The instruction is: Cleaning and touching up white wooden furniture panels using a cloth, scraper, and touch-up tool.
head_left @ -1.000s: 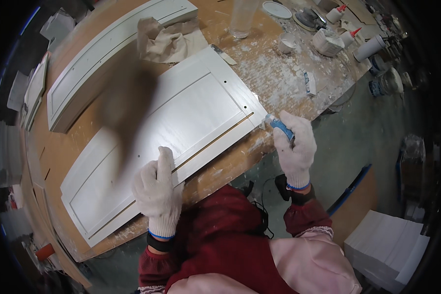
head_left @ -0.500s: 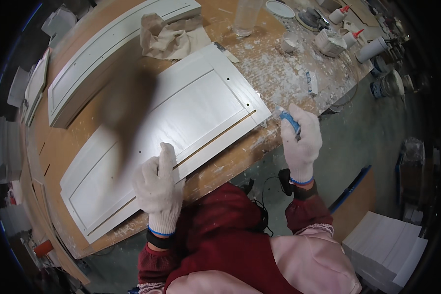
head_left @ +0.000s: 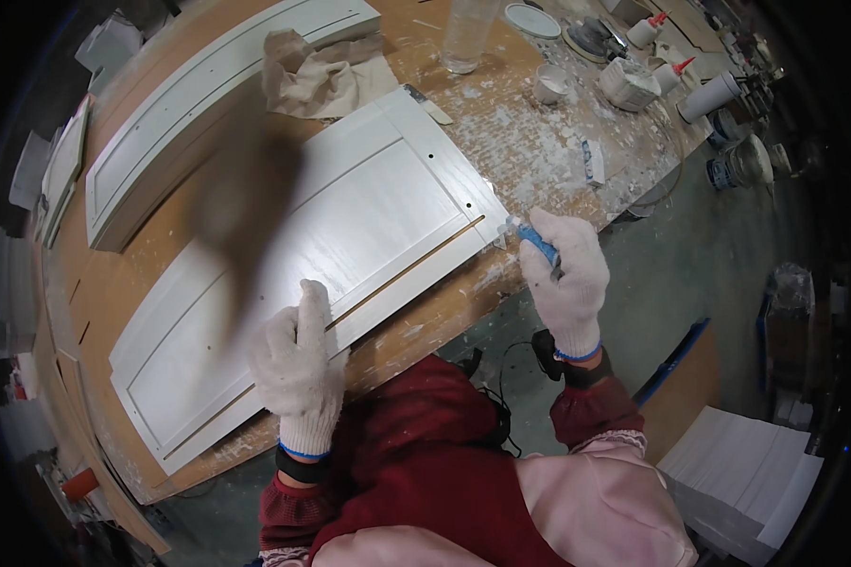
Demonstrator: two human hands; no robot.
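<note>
A white framed panel (head_left: 350, 227) with a long slot along its near edge lies on the table. My left hand (head_left: 298, 364), in a white knit glove, grips this near edge, one finger stretched over the top; some fingertips are hidden. My right hand (head_left: 567, 274), gloved the same way, is closed around a small blue tool (head_left: 537, 244) with a pale tip, its exact kind unclear. The tip is at the panel's right corner; I cannot tell whether it touches.
A second white panel (head_left: 175, 118) and a crumpled cloth (head_left: 331, 83) lie behind. White-spattered wooden table (head_left: 529, 132) bears a clear container (head_left: 468, 36), a cup (head_left: 551, 85), a tub (head_left: 629, 85) and red-tipped bottles (head_left: 645, 30). A blurred dark shape (head_left: 251, 198) covers part of the panel.
My right hand has moved left with the blue tool, bringing its tip to the panel's corner. My left hand keeps its place on the near edge. The whole view has shifted slightly.
</note>
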